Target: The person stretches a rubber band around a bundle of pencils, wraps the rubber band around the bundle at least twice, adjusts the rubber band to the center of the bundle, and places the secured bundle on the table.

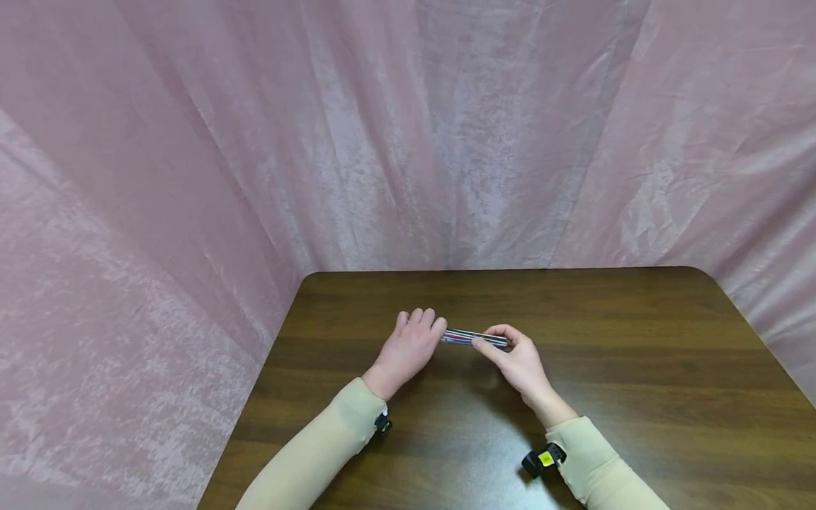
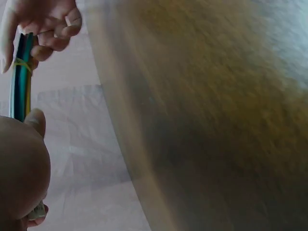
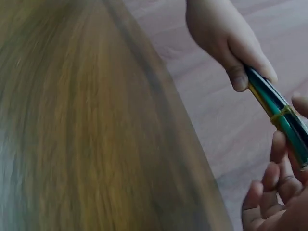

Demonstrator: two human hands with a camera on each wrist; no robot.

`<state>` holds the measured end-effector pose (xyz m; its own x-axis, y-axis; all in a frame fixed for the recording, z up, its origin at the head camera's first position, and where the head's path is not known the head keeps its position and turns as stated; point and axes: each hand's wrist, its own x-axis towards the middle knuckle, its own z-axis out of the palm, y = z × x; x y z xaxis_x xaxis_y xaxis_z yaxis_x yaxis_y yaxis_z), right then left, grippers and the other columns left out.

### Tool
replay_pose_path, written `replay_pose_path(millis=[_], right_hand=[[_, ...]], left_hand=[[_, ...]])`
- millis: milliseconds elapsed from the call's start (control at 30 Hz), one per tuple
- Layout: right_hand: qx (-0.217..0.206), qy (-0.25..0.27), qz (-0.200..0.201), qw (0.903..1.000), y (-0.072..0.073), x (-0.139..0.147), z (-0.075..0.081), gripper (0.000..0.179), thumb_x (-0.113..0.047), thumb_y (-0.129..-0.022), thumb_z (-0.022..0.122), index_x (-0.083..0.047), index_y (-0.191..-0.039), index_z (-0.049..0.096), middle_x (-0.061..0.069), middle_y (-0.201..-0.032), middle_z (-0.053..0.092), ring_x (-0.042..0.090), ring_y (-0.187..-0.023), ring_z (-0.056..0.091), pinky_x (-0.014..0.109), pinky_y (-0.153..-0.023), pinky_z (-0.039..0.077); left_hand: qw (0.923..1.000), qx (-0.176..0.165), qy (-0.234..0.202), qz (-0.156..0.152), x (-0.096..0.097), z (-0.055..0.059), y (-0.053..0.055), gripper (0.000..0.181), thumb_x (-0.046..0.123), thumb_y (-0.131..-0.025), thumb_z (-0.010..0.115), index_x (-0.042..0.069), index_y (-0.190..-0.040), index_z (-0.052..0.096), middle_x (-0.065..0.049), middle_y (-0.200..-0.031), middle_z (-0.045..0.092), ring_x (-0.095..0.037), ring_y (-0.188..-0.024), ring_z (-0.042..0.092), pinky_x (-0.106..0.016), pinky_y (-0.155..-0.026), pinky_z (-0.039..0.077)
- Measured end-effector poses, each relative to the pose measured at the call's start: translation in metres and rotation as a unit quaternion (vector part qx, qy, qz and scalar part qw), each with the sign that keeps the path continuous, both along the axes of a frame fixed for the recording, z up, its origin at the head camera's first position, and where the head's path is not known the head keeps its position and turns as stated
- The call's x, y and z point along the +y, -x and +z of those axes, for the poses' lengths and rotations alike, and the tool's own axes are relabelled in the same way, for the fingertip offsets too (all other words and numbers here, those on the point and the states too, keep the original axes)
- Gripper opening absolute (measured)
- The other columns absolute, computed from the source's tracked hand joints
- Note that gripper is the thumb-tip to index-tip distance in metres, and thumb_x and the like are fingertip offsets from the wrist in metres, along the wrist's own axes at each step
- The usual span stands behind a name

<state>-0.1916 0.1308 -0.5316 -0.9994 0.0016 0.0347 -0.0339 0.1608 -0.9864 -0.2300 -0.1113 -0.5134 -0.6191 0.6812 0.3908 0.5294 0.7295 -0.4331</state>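
A bundle of slim, pencil-like coloured rods (image 1: 459,336) is held above the table between both hands. Dark, green, yellow and white lengths show side by side in the wrist views, and a thin yellow band (image 3: 283,113) wraps around them. My left hand (image 1: 411,343) grips the left end and hides it. At the other end, my right hand (image 1: 521,365) holds the bundle between thumb and fingers, near the band. In the right wrist view its fingers (image 3: 269,192) lie curled beneath the rods.
A brown wooden table (image 1: 637,368) spreads below the hands. Pink cloth (image 1: 446,142) hangs behind the table and along its sides. Each wrist wears a small black camera, the right one (image 1: 542,459) with a yellow label.
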Motion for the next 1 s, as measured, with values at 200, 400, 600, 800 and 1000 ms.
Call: replay_pose_path(millis=[200,400,600,800,1000], right_hand=[[0.106,-0.18,0.053,0.9764,0.003,0.01,-0.002,0.033,-0.03,-0.093,0.087,-0.013,-0.118,0.075,-0.002,-0.098,0.074,0.013,-0.078,0.061,0.031,-0.07,0.049],[0.192,-0.307,0.057,0.9303,0.007,0.019,0.001,0.026,-0.032,-0.098,0.08,-0.013,-0.115,0.076,-0.003,-0.101,0.075,0.023,-0.091,0.066,0.047,-0.082,0.053],[0.225,-0.389,0.053,0.8917,0.008,0.025,0.004,0.028,-0.037,-0.102,0.074,-0.013,-0.117,0.074,0.002,-0.105,0.075,0.029,-0.099,0.066,0.053,-0.084,0.053],[0.253,-0.463,0.074,0.8463,0.01,0.026,0.008,0.031,-0.034,-0.104,0.072,-0.011,-0.125,0.072,0.006,-0.114,0.072,0.033,-0.112,0.065,0.056,-0.09,0.05],[0.312,-0.508,0.09,0.7979,0.014,0.017,0.01,0.029,-0.027,-0.102,0.075,-0.007,-0.122,0.069,0.006,-0.112,0.069,0.03,-0.11,0.064,0.056,-0.092,0.05]], left_hand=[[0.9992,-0.015,0.029,0.022,-0.001,0.005,0.001,0.007,0.011,-0.111,0.054,0.013,-0.105,0.055,-0.005,-0.093,0.056,-0.024,-0.083,0.056,-0.04,-0.074,0.043],[0.999,-0.035,0.011,0.027,-0.001,0.008,0.001,0.035,0.045,-0.102,0.073,0.015,-0.106,0.056,-0.004,-0.092,0.062,-0.024,-0.083,0.062,-0.041,-0.072,0.045],[0.9988,-0.034,-0.004,0.034,0.001,0.009,0.0,0.045,0.056,-0.097,0.072,0.014,-0.104,0.056,-0.004,-0.09,0.061,-0.023,-0.081,0.062,-0.039,-0.069,0.044],[0.9966,-0.066,0.004,0.049,0.007,0.01,0.0,0.04,0.053,-0.101,0.066,0.015,-0.107,0.057,-0.005,-0.095,0.061,-0.023,-0.082,0.06,-0.036,-0.065,0.045],[0.9967,-0.058,0.004,0.056,0.014,0.008,0.002,0.039,0.053,-0.1,0.068,0.015,-0.107,0.058,-0.004,-0.095,0.061,-0.022,-0.082,0.06,-0.035,-0.065,0.046]])
